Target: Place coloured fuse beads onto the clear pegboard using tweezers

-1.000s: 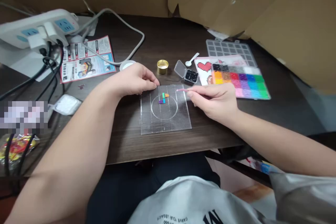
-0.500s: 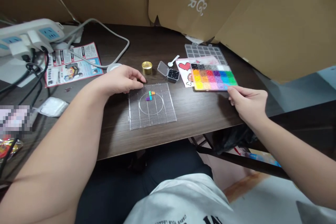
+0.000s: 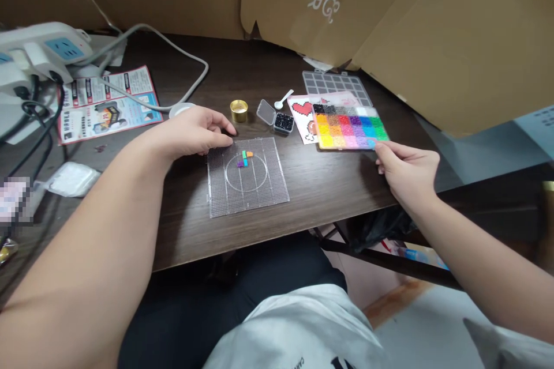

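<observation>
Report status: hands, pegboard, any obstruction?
Left hand at pegboard, hiding its far-left corner. Right hand at near-right corner of bead case. Colored beads on pegboard.

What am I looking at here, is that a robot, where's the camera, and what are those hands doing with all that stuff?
There's no robot: these are a person's own bare hands. Every picture comes from one camera worn on the head, looking forward and down.

On the dark table lies a clear board with a few coloured pieces. Beyond it are a gold tin, a spoon and an open box of black bits. To the right is a case sorted by colour.

The left hand is at the board's far edge; the right hand has its fingers at the case's near corner. Whether either holds something small, I can't tell.
</observation>
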`<state>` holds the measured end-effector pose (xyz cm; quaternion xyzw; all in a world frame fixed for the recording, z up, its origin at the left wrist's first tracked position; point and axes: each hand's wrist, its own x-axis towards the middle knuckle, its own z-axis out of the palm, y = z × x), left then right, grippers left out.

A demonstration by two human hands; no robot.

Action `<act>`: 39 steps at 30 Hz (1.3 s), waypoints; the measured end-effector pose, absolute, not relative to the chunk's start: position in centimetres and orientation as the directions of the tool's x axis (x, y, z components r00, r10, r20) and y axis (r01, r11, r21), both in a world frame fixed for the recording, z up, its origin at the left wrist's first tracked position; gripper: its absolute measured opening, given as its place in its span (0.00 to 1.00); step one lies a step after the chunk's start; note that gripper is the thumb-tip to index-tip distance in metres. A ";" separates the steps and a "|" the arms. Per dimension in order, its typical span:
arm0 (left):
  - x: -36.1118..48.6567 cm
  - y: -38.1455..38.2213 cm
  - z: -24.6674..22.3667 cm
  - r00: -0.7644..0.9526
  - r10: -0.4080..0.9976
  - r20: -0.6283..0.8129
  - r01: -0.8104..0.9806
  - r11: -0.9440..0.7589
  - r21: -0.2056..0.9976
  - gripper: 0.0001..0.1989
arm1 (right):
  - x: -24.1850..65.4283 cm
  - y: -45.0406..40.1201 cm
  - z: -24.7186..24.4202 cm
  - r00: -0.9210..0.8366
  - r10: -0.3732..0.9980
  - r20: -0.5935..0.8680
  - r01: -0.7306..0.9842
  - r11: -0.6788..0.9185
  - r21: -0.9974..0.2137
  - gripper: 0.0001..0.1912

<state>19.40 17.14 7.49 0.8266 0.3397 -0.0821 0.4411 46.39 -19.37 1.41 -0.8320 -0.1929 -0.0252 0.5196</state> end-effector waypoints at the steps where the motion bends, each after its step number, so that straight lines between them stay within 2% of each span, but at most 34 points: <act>1: 19.4 17.2 7.5 0.756 0.488 -0.436 0.634 -0.380 0.674 0.27 | 46.3 -19.3 1.5 0.920 0.299 0.253 0.360 -0.391 -0.847 0.11; 8: 19.2 17.2 7.4 0.783 0.442 -0.437 0.605 -0.377 0.701 0.26 | 45.5 -19.0 2.2 0.849 0.365 0.382 0.513 -0.402 -0.758 0.09; 14: 19.3 17.0 7.4 0.767 0.485 -0.420 0.620 -0.391 0.681 0.22 | 43.6 -18.3 1.9 0.753 0.445 0.486 0.646 -0.355 -0.676 0.08; 17: 19.3 17.1 7.1 0.785 0.471 -0.403 0.596 -0.393 0.701 0.22 | 41.1 -16.5 2.5 0.605 0.629 0.488 0.745 -0.233 -0.625 0.07; 19: 19.2 17.2 7.0 0.794 0.460 -0.397 0.582 -0.391 0.713 0.21 | 39.4 -14.5 3.4 0.382 0.801 0.460 0.812 -0.054 -0.581 0.08; 21: 19.2 17.3 6.9 0.798 0.448 -0.403 0.577 -0.376 0.725 0.20 | 37.8 -11.8 4.3 0.187 0.878 0.441 0.799 0.126 -0.588 0.10; 24: 19.2 17.2 7.2 0.792 0.446 -0.418 0.584 -0.354 0.730 0.18 | 36.2 -7.2 4.9 0.108 0.901 0.419 0.709 0.226 -0.668 0.09; 29: 19.4 16.9 7.8 0.769 0.449 -0.454 0.616 -0.335 0.713 0.17 | 35.8 -2.3 3.5 0.127 0.924 0.361 0.542 0.240 -0.805 0.08; 35: 19.8 16.9 7.9 0.740 0.459 -0.491 0.659 -0.350 0.665 0.16 | 37.4 -2.5 3.5 0.093 0.950 0.299 0.517 0.211 -0.830 0.08; 39: 19.8 16.9 7.9 0.727 0.459 -0.511 0.676 -0.349 0.649 0.17 | 37.4 -3.1 4.0 0.084 0.959 0.270 0.578 0.174 -0.797 0.12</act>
